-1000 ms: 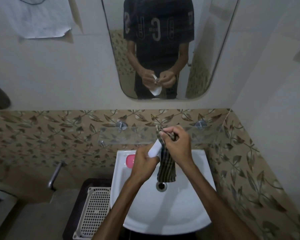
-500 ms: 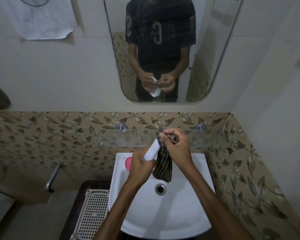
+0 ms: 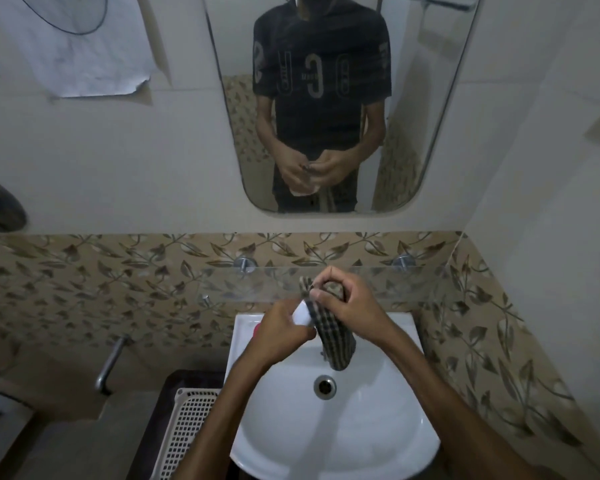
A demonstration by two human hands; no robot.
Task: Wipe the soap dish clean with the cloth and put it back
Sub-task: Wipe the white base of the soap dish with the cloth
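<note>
Both hands now sit a little lower over the basin than a moment ago, and less of the white soap dish (image 3: 301,314) shows, since the checked cloth (image 3: 331,336) has been drawn further across it. Its left end is hidden in the left hand (image 3: 280,330), whose fingers curl round it and hold it above the far part of the white sink (image 3: 361,445). Only a small pale patch of the dish shows between the two hands. To the right, the right hand (image 3: 347,301) grips the cloth, thumb and fingers bunched on its upper end and pressing it against the dish. Below that hand the cloth hangs free, with its tip just on the far side of the drain (image 3: 325,386). A glass shelf (image 3: 413,282) runs along the leaf-patterned tiles just beyond the hands. Something pink (image 3: 257,328) peeks out at the sink's far left edge, mostly hidden by the left hand. Near left of the sink lies a white lattice basket (image 3: 187,431). On the wall above, the mirror (image 3: 430,133) reflects the person's torso and hands.
</note>
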